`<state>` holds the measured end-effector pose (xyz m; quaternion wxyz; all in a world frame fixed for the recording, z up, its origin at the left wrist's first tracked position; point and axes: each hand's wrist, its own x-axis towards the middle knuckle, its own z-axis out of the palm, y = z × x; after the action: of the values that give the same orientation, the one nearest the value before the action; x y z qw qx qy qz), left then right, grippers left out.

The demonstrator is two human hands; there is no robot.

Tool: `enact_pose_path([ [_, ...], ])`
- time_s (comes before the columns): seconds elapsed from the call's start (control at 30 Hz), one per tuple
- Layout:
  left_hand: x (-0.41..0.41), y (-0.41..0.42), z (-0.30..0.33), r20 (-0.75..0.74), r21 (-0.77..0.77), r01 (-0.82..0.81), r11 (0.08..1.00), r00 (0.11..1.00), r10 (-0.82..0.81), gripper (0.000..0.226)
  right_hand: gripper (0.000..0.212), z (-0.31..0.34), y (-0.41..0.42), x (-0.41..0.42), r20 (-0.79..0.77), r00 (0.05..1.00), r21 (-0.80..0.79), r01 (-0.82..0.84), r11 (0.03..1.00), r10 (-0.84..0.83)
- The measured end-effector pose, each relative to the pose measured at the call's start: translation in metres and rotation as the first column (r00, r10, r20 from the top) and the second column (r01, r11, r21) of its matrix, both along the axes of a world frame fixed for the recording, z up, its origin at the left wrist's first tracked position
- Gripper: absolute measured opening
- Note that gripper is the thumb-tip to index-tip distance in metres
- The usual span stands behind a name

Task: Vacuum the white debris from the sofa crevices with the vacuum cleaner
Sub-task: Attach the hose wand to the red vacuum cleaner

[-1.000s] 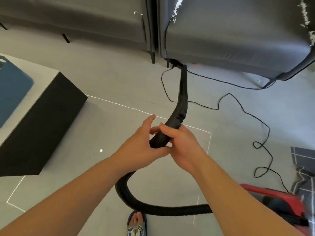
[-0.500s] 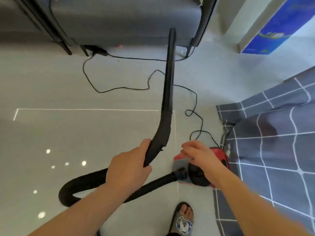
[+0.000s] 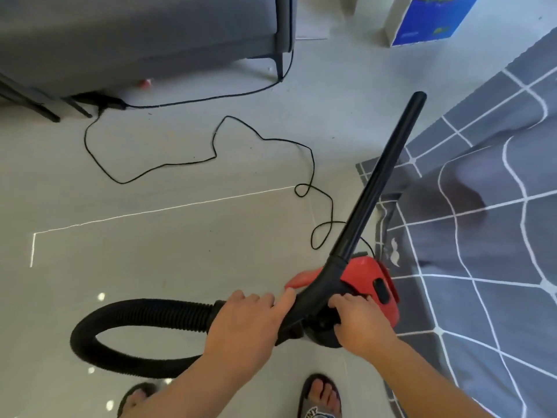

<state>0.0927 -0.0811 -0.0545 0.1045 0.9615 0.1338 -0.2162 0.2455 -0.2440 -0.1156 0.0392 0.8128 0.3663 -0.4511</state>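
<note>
Since the earlier frame the view has swung right and dipped, so the red vacuum cleaner (image 3: 366,282) now sits at lower centre-right instead of off to the side, and the right hand (image 3: 360,322), which hovered above it half a second ago, has come down onto its black front end. Its fingers curl over the dark housing where the hose joins, though whether they press a switch or simply grip cannot be told. The left hand (image 3: 244,324) wraps the curved black handle of the wand (image 3: 379,182), index finger lying straight along it, the others closed round. From that grip the wand's long axis runs up and to the right, its open nozzle (image 3: 417,96) pointing toward the upper right of the frame, away from the grey sofa (image 3: 135,37), which fills the upper left. The ribbed hose (image 3: 135,312) loops out to the lower left and back to the machine. A thin black power cord (image 3: 211,146) trails across the pale floor from under the sofa to the cleaner. No white debris shows in this view, so the crevices lie out of sight. Judging from this, the wand must swing left, and the left hand already steers it. A patterned grey rug (image 3: 482,267) covers the right side; two sandalled feet show at the bottom edge.
</note>
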Motion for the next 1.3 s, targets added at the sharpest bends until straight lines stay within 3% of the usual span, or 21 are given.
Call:
enact_pose_path([
  [0.1, -0.013, 0.023, -0.015, -0.035, 0.022, 0.016, 1.0, 0.999, -0.015, 0.062, 0.03, -0.015, 0.011, -0.009, 0.039, 0.994, -0.124, -0.1, 0.987, 0.105],
  [0.2, -0.019, 0.047, -0.019, -0.038, 0.002, 0.053, 0.999, 0.998, -0.053, 0.063, 0.034, -0.016, 0.024, -0.006, -0.065, 0.973, -0.296, -0.232, 0.926, 0.223],
  [0.33, -0.019, 0.106, -0.012, 0.035, -0.001, 0.195, 0.981, 0.98, -0.195, 0.075, 0.042, -0.009, 0.059, -0.009, -0.038, 0.981, -0.346, -0.193, 0.918, 0.192],
  [0.47, -0.038, 0.189, 0.003, 0.07, -0.006, 0.21, 0.978, 0.975, -0.209, 0.066, 0.07, 0.011, 0.124, -0.021, -0.119, 0.981, -0.465, -0.192, 0.864, 0.154],
  [0.6, -0.074, 0.276, 0.019, 0.137, 0.031, 0.144, 0.989, 0.98, -0.147, 0.054, 0.058, 0.025, 0.203, -0.045, -0.004, 0.98, -0.33, -0.19, 0.925, 0.2],
  [0.83, -0.121, 0.402, 0.041, 0.021, 0.064, 0.142, 0.988, 0.989, -0.144, 0.057, 0.053, 0.014, 0.357, -0.102, 0.153, 0.941, -0.182, -0.272, 0.945, 0.301],
  [1.03, -0.126, 0.433, 0.012, 0.011, 0.133, 0.109, 0.985, 0.994, -0.111, 0.073, 0.053, -0.017, 0.429, -0.1, 0.239, 0.929, -0.062, -0.277, 0.959, 0.284],
  [1.3, -0.082, 0.412, -0.017, 0.01, 0.168, 0.088, 0.982, 0.996, -0.091, 0.073, 0.053, -0.043, 0.427, -0.052, 0.223, 0.945, -0.072, -0.229, 0.971, 0.24],
])
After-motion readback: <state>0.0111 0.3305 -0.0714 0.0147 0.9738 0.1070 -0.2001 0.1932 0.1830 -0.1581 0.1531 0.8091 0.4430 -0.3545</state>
